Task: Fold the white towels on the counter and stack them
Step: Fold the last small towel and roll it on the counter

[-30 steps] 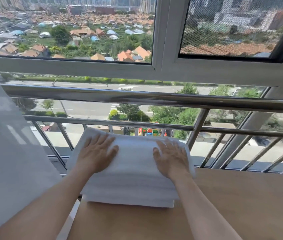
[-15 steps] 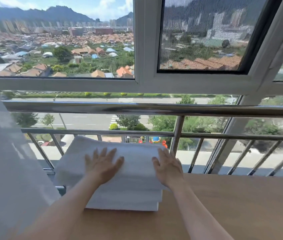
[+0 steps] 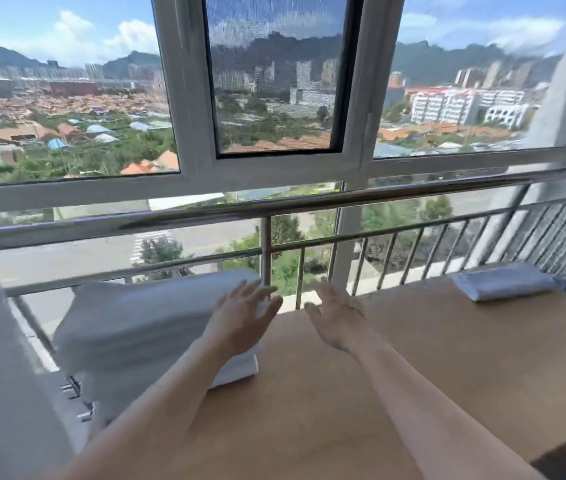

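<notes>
The table (image 3: 413, 358) is a light brown wooden top set against the metal railing (image 3: 309, 249) below the window. A stack of folded white towels (image 3: 136, 323) sits on its far left corner, right at the table's left edge. Well apart from it, at the far right beside the railing, a single folded towel (image 3: 503, 282) lies flat on the wood.

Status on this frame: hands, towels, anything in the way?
Left hand and right hand open, nothing in either grip. Towel stack at left end of counter; single folded towel far right. No obstruction visible.
</notes>
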`<state>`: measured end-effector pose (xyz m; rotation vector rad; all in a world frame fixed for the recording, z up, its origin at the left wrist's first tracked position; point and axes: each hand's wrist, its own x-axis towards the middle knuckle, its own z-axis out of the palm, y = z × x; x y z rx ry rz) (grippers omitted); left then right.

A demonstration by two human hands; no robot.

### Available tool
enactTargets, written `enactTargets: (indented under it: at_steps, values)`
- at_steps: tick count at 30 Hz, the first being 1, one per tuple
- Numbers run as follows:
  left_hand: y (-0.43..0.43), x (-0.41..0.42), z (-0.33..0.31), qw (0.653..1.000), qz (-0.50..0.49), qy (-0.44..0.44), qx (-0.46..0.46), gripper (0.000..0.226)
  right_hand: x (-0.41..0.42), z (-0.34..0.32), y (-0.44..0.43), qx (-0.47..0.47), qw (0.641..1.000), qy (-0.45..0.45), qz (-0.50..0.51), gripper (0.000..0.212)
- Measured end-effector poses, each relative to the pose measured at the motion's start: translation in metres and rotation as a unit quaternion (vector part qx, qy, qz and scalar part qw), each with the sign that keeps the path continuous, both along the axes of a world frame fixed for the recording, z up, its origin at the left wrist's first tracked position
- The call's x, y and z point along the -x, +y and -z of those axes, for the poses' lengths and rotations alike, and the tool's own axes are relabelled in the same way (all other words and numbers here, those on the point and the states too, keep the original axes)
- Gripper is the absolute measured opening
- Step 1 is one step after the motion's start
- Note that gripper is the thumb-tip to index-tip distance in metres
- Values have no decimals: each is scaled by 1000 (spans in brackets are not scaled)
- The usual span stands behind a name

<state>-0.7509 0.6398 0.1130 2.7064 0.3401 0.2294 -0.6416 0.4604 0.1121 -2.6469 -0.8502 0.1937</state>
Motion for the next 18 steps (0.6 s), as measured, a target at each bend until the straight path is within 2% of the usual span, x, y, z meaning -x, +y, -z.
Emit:
enactTargets:
  at_steps: [5,8,18]
  values:
    - [-56,-9,-14,996,33,-18,-77,65,12,-10,-75,-23,998,-14,50,59]
    - [-92,-20,-19,992,51,-18,-111,69,7,-12,-120,-37,996,-4,82,61]
    - [-240,-96,-14,988,76,15,-132,69,-50,4,-279,-59,990,-9,128,60]
